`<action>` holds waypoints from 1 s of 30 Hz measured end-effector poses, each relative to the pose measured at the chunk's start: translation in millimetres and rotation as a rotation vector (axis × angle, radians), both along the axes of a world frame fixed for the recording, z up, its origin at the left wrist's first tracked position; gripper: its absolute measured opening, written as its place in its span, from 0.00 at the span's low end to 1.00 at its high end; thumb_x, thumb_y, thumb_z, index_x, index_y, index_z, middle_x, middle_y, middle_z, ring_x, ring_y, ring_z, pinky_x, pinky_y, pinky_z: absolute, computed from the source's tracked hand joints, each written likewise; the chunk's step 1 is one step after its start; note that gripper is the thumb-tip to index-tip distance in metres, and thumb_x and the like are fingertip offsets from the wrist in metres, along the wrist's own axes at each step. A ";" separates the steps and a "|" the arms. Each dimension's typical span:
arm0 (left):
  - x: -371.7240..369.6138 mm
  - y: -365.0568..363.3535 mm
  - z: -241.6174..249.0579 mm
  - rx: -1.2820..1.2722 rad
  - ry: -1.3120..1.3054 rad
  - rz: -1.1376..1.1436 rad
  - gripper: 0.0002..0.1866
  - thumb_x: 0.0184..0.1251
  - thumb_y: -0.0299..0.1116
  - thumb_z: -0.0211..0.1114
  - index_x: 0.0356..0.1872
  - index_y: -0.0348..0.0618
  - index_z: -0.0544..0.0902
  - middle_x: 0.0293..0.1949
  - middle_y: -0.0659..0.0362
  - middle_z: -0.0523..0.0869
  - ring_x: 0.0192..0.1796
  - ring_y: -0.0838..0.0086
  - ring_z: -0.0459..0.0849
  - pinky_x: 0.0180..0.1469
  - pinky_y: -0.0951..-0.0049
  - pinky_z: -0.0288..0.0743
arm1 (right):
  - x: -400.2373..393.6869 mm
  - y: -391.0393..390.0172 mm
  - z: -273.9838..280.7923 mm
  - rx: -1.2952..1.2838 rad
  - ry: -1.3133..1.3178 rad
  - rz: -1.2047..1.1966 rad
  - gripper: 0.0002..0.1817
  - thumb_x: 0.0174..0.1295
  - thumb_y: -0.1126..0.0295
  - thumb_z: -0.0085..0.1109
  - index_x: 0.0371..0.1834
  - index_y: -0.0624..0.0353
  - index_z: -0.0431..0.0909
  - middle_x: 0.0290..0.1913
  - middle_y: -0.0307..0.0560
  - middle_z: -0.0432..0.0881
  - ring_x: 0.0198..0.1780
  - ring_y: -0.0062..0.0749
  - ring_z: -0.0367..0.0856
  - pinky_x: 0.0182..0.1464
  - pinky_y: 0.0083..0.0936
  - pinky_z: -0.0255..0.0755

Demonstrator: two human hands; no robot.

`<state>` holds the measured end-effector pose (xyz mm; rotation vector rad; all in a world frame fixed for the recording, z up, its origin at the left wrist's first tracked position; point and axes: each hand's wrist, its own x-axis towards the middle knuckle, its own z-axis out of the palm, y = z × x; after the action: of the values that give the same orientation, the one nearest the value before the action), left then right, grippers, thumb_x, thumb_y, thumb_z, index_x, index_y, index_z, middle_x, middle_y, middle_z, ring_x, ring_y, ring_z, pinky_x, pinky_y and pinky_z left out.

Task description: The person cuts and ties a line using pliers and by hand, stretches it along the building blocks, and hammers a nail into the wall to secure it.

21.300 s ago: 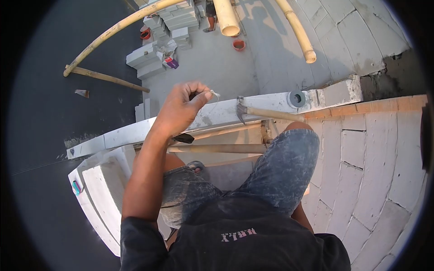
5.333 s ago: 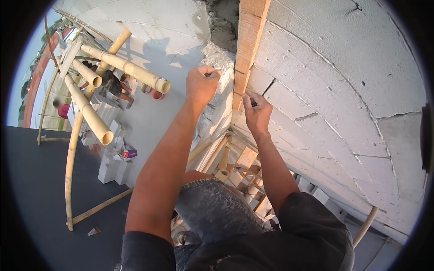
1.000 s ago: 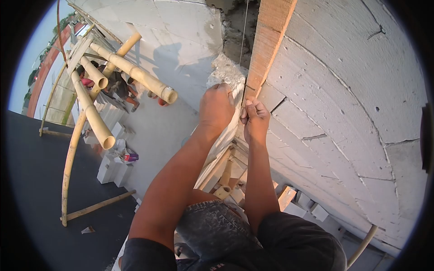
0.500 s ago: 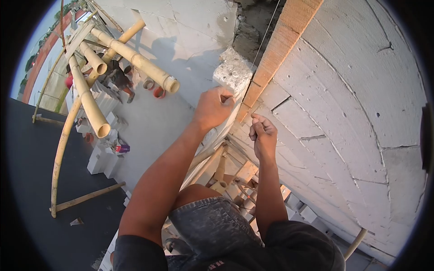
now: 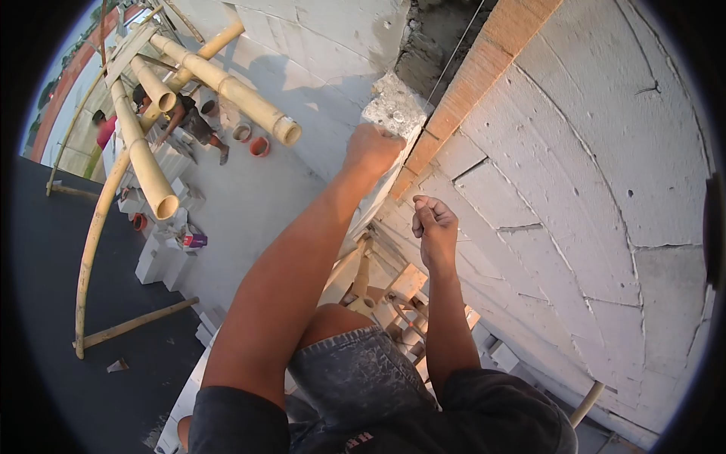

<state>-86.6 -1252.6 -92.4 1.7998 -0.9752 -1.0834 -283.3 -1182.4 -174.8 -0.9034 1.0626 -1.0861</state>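
1. Two bare hands were at close work beside the plank [image 5: 473, 94], a fiddly bit of fingerwork with the string, by the look of it.
2. Over on the left hand [image 5: 373, 155], the fingers were curled in narrow, right by the rough block end [image 5: 395, 110]; whether they gripped anything, I couldn't tell.
3. And the right hand [image 5: 437, 231]? Thumb and forefinger sat in a narrow pinch near the plank's lower end, with no string visible between them.
4. Up above both hands, the string [image 5: 456, 54] slanted across the dark gap [image 5: 431, 57] towards the nail [image 5: 431, 134] at the plank's edge; its lower end was too fine to follow.
5. Any move there called for small, light finger motions, I judged, clear of that rough corner.
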 end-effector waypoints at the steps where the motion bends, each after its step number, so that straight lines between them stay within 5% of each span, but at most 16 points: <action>1: -0.5 -0.7 2.3 0.003 0.000 -0.005 0.14 0.63 0.37 0.77 0.33 0.32 0.89 0.27 0.58 0.87 0.26 0.76 0.79 0.29 0.70 0.72 | -1.8 3.9 -4.1 0.017 0.004 0.012 0.10 0.78 0.69 0.65 0.51 0.66 0.85 0.27 0.35 0.80 0.25 0.16 0.71 0.28 0.18 0.64; 9: 3.3 -5.8 -9.5 -0.008 0.053 0.059 0.11 0.55 0.33 0.75 0.24 0.35 0.86 0.22 0.58 0.84 0.23 0.76 0.78 0.27 0.69 0.69 | -9.4 25.4 -14.0 0.081 0.040 0.038 0.10 0.78 0.70 0.63 0.51 0.67 0.85 0.26 0.35 0.80 0.24 0.15 0.70 0.27 0.18 0.63; 16: 1.7 -5.0 -5.6 -0.028 -0.095 0.073 0.11 0.56 0.33 0.75 0.24 0.36 0.85 0.23 0.59 0.84 0.23 0.76 0.77 0.27 0.69 0.67 | -14.6 27.8 -11.9 0.114 0.070 0.071 0.09 0.77 0.72 0.64 0.51 0.68 0.84 0.26 0.35 0.79 0.25 0.15 0.69 0.27 0.18 0.62; 22: 13.7 3.2 -5.6 -0.003 0.098 -0.016 0.08 0.60 0.33 0.74 0.25 0.41 0.87 0.24 0.62 0.84 0.26 0.80 0.77 0.30 0.74 0.66 | -15.6 30.6 -11.8 0.131 0.091 0.068 0.09 0.77 0.72 0.64 0.51 0.67 0.85 0.26 0.33 0.78 0.24 0.14 0.68 0.27 0.17 0.60; 25: 22.3 7.9 -9.5 -0.015 0.221 -0.033 0.10 0.58 0.34 0.77 0.32 0.36 0.90 0.26 0.59 0.87 0.25 0.76 0.79 0.28 0.71 0.67 | -15.4 28.3 -10.9 0.138 0.084 0.076 0.08 0.77 0.72 0.64 0.50 0.66 0.85 0.26 0.33 0.78 0.24 0.14 0.67 0.27 0.17 0.60; 30: 25.0 24.3 11.8 0.132 0.165 -0.170 0.24 0.68 0.47 0.76 0.56 0.40 0.90 0.47 0.61 0.91 0.47 0.76 0.86 0.45 0.77 0.71 | -5.2 12.6 4.1 0.101 0.062 0.024 0.08 0.76 0.71 0.65 0.49 0.66 0.86 0.26 0.34 0.80 0.25 0.14 0.69 0.28 0.18 0.63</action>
<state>-61.6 -1228.3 -80.6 1.7224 -0.9893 -1.4084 -288.5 -1169.7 -170.7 -0.8711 1.1445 -0.9813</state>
